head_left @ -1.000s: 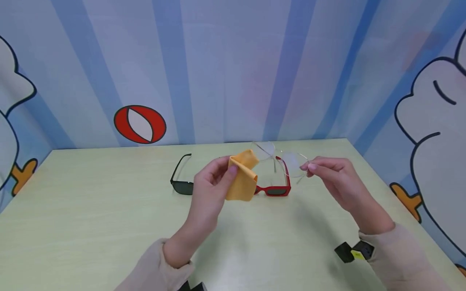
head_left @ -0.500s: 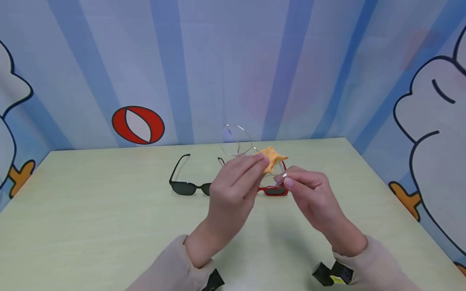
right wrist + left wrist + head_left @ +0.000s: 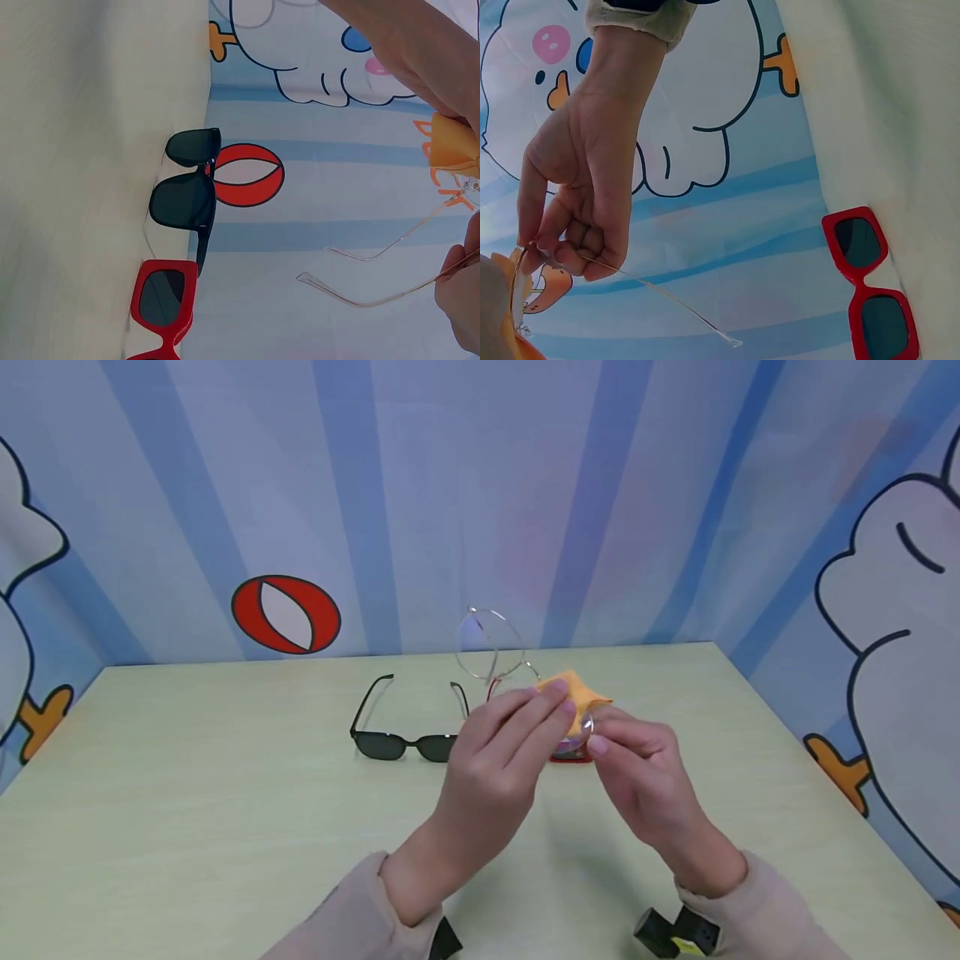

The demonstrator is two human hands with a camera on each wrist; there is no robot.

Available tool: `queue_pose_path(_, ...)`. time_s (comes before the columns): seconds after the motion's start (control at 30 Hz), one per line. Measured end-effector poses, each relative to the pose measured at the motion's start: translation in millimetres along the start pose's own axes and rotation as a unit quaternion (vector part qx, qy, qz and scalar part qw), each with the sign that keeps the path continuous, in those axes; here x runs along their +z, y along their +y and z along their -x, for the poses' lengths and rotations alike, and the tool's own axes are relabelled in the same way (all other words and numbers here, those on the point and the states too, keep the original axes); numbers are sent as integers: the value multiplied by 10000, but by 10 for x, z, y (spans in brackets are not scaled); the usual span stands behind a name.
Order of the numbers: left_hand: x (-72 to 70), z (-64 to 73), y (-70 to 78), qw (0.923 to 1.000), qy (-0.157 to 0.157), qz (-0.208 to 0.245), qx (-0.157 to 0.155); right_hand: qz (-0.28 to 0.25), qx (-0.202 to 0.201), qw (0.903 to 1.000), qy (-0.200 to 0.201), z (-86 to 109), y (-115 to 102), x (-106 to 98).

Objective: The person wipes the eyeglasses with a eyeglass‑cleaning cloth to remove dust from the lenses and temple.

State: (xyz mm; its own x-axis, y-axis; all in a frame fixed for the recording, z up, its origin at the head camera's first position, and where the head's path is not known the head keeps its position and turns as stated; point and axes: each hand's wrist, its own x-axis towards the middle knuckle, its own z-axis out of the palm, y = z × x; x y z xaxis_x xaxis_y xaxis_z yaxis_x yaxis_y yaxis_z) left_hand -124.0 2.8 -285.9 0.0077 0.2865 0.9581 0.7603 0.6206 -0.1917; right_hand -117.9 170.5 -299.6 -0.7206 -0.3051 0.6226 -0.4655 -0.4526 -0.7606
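A yellow cloth (image 3: 577, 689) is pinched in my left hand (image 3: 487, 777), which presses it against one lens of the thin wire-framed glasses (image 3: 472, 639). My right hand (image 3: 656, 777) grips these glasses by the rim near the hinge, between thumb and fingers. The other round lens sticks up to the left, above the table's back edge. Cloth and fingers hide most of the lens being touched. In the right wrist view both slender temples (image 3: 360, 304) extend unfolded, and the cloth (image 3: 454, 146) shows at the right edge.
Black sunglasses (image 3: 382, 746) lie on the pale table (image 3: 225, 827), temples unfolded. Beside them red sunglasses (image 3: 862, 251) are largely hidden behind the hands in the head view. A blue striped backdrop (image 3: 450, 510) with cartoon figures rises behind the table and along its sides.
A second ago the hands were apart, cloth in the left and glasses in the right. They came together at the lens; since then cloth and left hand shifted slightly right.
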Motion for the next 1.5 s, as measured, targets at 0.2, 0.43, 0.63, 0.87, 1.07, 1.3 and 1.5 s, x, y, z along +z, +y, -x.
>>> queue_pose_path(0.2,-1,12,68,9989,-22,-188,431,-197,29,9998,-20,30,10,0)
queue_pose_path(0.43,-21,37,62,9978,23,-121,644,-253,16,9997,-10,53,18,-12)
queue_pose_path(0.63,-85,62,31,9969,48,58,789,-133,-69,9998,-115,34,-8,3)
queue_pose_path(0.87,-134,25,-5,9944,332,-147,995,-163,-227,9993,-259,11,-35,22)
queue_pose_path(1.07,-162,-40,-49,9980,261,-327,478,-169,-28,9998,-104,31,-50,50)
queue_pose_path(1.3,-141,-53,-6,9977,196,-467,452,-197,-120,9995,-197,49,-12,55)
queue_pose_path(1.5,-94,-57,45,9944,256,-512,892,-501,68,9987,29,59,-1,82)
